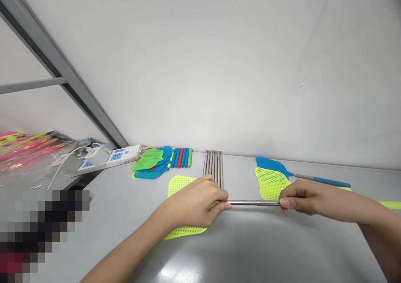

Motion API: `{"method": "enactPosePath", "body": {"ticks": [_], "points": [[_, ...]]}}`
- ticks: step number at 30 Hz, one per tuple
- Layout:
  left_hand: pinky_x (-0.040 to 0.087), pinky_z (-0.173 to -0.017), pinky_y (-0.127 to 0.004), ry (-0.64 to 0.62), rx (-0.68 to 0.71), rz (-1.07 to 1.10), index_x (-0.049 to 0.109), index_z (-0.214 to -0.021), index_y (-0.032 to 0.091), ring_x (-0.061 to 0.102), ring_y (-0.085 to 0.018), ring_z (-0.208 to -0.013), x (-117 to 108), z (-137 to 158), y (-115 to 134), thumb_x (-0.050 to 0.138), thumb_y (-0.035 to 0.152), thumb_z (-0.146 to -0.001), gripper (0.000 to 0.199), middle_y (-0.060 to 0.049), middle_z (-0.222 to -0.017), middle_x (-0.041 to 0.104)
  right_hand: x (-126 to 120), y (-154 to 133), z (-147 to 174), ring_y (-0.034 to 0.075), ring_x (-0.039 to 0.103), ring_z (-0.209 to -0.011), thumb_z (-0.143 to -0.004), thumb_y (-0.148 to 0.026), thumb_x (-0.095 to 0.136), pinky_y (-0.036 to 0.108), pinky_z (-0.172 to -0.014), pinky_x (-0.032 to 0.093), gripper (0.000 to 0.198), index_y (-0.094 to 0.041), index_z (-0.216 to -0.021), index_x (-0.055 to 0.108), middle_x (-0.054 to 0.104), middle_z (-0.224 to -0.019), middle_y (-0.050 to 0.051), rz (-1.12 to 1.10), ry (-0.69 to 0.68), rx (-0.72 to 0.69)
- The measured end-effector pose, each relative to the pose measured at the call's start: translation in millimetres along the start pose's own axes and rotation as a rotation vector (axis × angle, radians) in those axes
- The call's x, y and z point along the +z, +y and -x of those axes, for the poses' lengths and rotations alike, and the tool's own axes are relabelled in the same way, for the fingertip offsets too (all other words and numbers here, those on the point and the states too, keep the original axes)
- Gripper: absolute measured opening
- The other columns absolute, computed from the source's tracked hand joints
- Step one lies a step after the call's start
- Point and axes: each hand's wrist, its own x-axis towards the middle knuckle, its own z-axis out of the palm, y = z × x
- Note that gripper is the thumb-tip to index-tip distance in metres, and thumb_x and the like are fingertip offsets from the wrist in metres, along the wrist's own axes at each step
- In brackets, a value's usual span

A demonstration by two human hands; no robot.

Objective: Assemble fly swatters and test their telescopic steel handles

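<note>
Held level across the front of the grey table is a fly swatter with a yellow-green perforated head (pixel 179 184) and a metal telescopic rod (pixel 250 203). My left hand (pixel 199 201) is closed round it where the head meets the rod and hides the head's middle. Further along, my right hand (pixel 299 196) pinches the rod between thumb and fingers. A yellow-green handle (pixel 390 205) shows beyond my right forearm, in line with the rod. Behind my right hand lie a blue fly swatter (pixel 271 165) and another yellow-green swatter (pixel 272 183), partly hidden by that hand.
Several metal rods (pixel 213 166) lie side by side behind my left hand. Left of them are coloured handles (pixel 182 157) and a pile of swatter heads (pixel 150 160). A power strip (pixel 125 154) and bagged items (pixel 28 157) sit farther left. A white wall (pixel 238 66) stands behind.
</note>
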Motion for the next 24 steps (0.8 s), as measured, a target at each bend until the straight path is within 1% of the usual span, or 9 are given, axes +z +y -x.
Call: {"method": "enactPosePath", "body": {"ticks": [3, 5, 8, 11, 14, 17, 20, 24], "points": [[0.031, -0.057, -0.025, -0.013, -0.003, -0.019, 0.035, -0.055, 0.017, 0.04, -0.012, -0.053, 0.4, -0.8, 4.4, 0.04, 0.025, -0.084, 0.03, 0.003, -0.049, 0.04, 2.0, -3.5, -1.7, 0.008, 0.028, -0.05, -0.082, -0.049, 0.039, 0.02, -0.045, 0.023, 0.039, -0.017, -0.067, 0.054, 0.033, -0.058, -0.003, -0.033, -0.106, -0.004], [0.031, -0.059, -0.026, 0.001, 0.002, -0.046, 0.034, -0.055, 0.017, 0.04, -0.011, -0.051, 0.8, -0.8, 5.5, 0.039, 0.023, -0.085, 0.03, 0.003, -0.049, 0.041, 4.5, -6.1, -4.0, 0.008, 0.027, -0.049, -0.082, -0.049, 0.039, 0.02, -0.045, 0.021, 0.04, -0.016, -0.065, 0.053, 0.031, -0.056, -0.004, -0.066, -0.11, 0.001], [0.032, -0.06, -0.027, 0.021, 0.014, -0.09, 0.037, -0.056, 0.017, 0.039, -0.01, -0.048, 2.8, -0.2, 5.9, 0.038, 0.023, -0.085, 0.03, 0.003, -0.049, 0.044, 10.1, -7.5, -9.2, 0.007, 0.024, -0.046, -0.083, -0.048, 0.039, 0.02, -0.044, 0.019, 0.04, -0.015, -0.063, 0.05, 0.028, -0.051, -0.005, -0.13, -0.138, 0.018], [0.032, -0.058, -0.027, 0.027, 0.018, -0.13, 0.04, -0.056, 0.016, 0.04, -0.011, -0.047, 5.6, 0.6, 8.0, 0.039, 0.024, -0.084, 0.029, 0.002, -0.049, 0.047, 16.4, -6.2, -16.2, 0.006, 0.021, -0.042, -0.084, -0.045, 0.039, 0.02, -0.041, 0.016, 0.039, -0.015, -0.061, 0.048, 0.026, -0.046, -0.006, -0.214, -0.211, -0.025], [0.032, -0.058, -0.028, 0.027, 0.01, -0.159, 0.041, -0.055, 0.016, 0.042, -0.011, -0.047, 8.0, 0.6, 11.1, 0.039, 0.025, -0.084, 0.03, 0.001, -0.048, 0.048, 21.1, -5.1, -22.9, 0.006, 0.02, -0.039, -0.083, -0.043, 0.04, 0.02, -0.038, 0.014, 0.037, -0.015, -0.06, 0.046, 0.025, -0.042, -0.007, -0.309, -0.275, -0.035], [0.032, -0.059, -0.028, 0.032, 0.004, -0.152, 0.042, -0.055, 0.016, 0.043, -0.011, -0.046, 11.4, -1.1, 11.5, 0.04, 0.027, -0.084, 0.031, 0.001, -0.048, 0.049, 23.7, -6.2, -26.5, 0.005, 0.019, -0.038, -0.083, -0.043, 0.04, 0.02, -0.037, 0.013, 0.037, -0.015, -0.059, 0.046, 0.025, -0.042, -0.007, -0.333, -0.275, -0.021], [0.034, -0.059, -0.028, 0.023, 0.022, -0.126, 0.043, -0.054, 0.016, 0.044, -0.011, -0.045, 17.1, -3.5, 9.5, 0.04, 0.027, -0.083, 0.031, 0.001, -0.047, 0.05, 25.9, -9.5, -27.4, 0.005, 0.021, -0.039, -0.083, -0.043, 0.04, 0.018, -0.037, 0.014, 0.038, -0.015, -0.058, 0.046, 0.027, -0.043, -0.007, -0.303, -0.258, 0.01], [0.035, -0.061, -0.028, 0.007, 0.043, -0.101, 0.045, -0.055, 0.016, 0.045, -0.01, -0.045, 24.3, -5.8, 8.3, 0.04, 0.027, -0.083, 0.03, 0.001, -0.048, 0.051, 28.7, -15.6, -26.4, 0.005, 0.023, -0.04, -0.083, -0.042, 0.039, 0.017, -0.036, 0.015, 0.037, -0.015, -0.059, 0.047, 0.028, -0.046, -0.006, -0.265, -0.278, 0.049]]}}
